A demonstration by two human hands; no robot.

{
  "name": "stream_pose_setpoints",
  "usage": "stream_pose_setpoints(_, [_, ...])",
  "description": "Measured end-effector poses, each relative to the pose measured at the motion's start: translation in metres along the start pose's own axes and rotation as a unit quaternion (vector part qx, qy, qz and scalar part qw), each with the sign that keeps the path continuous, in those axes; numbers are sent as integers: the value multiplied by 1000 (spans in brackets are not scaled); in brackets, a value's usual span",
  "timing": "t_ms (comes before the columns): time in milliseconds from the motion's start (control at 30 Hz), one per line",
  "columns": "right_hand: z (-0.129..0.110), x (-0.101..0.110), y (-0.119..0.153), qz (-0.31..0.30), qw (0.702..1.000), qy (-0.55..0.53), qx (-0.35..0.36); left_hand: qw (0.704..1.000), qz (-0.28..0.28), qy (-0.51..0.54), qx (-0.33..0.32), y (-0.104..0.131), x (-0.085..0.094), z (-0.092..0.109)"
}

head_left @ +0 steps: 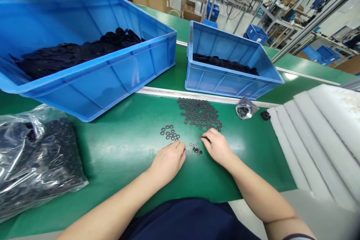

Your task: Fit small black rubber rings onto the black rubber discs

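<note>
Left hand point(169, 160) near rings point(170, 135), right hand point(218, 147) — seemingly — pinching dark piece point(206, 138)

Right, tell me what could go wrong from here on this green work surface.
The right hand sits close to the broad spread of small dark rings, so it might brush some out of place. The tiny black and silvery pieces lie loose between it and the left hand; either hand could scatter them. The small clear plastic bag appears open, so a knock may spill its dark contents.
</note>
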State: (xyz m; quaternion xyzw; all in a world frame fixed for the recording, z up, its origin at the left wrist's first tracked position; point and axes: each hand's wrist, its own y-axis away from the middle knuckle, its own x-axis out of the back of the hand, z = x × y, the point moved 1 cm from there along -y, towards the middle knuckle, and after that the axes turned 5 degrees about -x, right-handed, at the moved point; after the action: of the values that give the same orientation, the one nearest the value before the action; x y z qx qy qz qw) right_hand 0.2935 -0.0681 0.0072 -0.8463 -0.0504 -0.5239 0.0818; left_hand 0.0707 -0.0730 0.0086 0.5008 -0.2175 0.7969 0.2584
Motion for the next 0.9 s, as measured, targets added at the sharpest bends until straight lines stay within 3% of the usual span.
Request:
stream_pose_setpoints(267, [-13, 2, -16, -75, 995, 59, 27, 998, -10, -5, 61, 3, 9, -12])
stream_pose_setpoints(567, [-68, -14, -49, -109, 990, 40, 80, 993, -28, 21, 113, 2, 25, -27])
stream_pose_setpoints(900, [-68, -26, -52, -116, 988, 58, 81, 991, -37, 20, 126, 2, 30, -31])
